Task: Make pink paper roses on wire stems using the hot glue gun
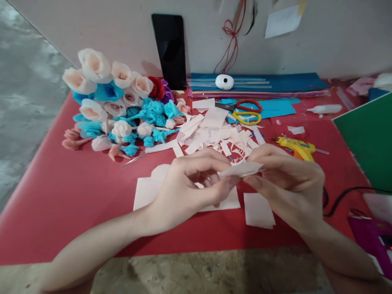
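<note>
A small pale pink piece of crepe paper is pinched between both hands above the red table. My left hand is closed on its left end, thumb below and fingers above. On its right end my right hand is closed in a similar pinch. Under my left hand lie pale sheets of paper, partly covered by it. A small stack of pale paper pieces rests below my right hand. Pale paper scraps are heaped just beyond my fingers.
Paper flowers in white, blue and pink crowd the left back. Scissors lie behind the scraps. A yellow glue gun sits right, its black cable nearby. A phone leans on the wall. A green board stands far right.
</note>
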Demonstrator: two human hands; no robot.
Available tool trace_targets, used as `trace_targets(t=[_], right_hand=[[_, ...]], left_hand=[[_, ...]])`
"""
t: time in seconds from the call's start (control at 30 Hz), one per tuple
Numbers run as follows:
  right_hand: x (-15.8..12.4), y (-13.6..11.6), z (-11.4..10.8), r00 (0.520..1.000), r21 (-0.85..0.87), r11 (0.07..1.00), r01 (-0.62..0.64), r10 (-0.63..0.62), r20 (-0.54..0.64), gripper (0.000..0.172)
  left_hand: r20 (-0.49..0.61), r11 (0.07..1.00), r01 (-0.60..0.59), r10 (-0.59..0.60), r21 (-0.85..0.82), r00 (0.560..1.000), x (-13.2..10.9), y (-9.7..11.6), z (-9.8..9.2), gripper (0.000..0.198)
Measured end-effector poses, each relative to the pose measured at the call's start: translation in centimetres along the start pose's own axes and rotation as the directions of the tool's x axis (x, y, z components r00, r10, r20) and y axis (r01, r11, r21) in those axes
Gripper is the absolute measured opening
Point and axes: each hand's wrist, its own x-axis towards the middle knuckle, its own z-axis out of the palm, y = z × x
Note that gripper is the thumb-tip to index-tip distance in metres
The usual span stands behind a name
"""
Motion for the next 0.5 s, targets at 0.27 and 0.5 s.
trace_targets(t=[0.27, 0.5], right_hand=[[-0.22, -0.19, 0.23, 0.999, -0.041, 0.999, 0.016, -0.018, -0.045, 0.015], [-0.35, -0.10, 0.40, 0.998, -0.040, 0.999, 0.017, -0.019, -0.053, 0.015]], left_hand=[[-0.021, 0.922, -0.320, 0.332, 0.218, 0.943, -0.07, -0.67, 0.42, 0.013], [0.034, 0.807, -0.438, 0.464, 0.396, 0.885, -0.06, -0.94, 0.20, 0.021]])
